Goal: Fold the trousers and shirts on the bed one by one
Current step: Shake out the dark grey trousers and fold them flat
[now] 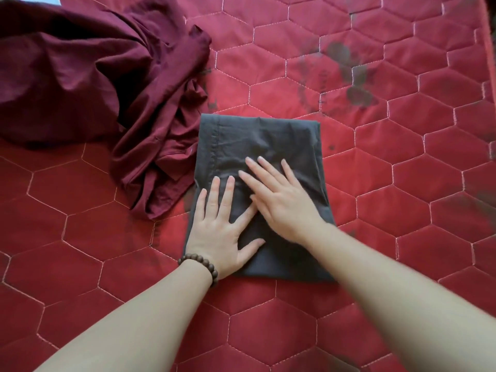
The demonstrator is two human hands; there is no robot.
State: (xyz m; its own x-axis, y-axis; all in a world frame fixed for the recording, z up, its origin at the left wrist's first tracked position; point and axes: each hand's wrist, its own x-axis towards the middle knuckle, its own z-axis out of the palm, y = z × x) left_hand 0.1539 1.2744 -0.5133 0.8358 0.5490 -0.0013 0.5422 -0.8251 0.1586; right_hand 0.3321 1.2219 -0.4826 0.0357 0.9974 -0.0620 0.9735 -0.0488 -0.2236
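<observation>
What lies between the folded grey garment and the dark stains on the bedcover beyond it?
In the head view, only bare red quilted bedcover lies between the folded grey garment and the dark stains; no clothing rests there.

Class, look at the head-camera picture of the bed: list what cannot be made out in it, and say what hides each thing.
- Maroon garment: crumpled in a heap and cut off by the left and top edges, so shirt or trousers cannot be told.
- Grey garment: folded into a rectangle, partly covered by the left hand and right hand; its type stays hidden.
- Bed cover: cut off on all sides; other clothes may lie outside the view.
</observation>
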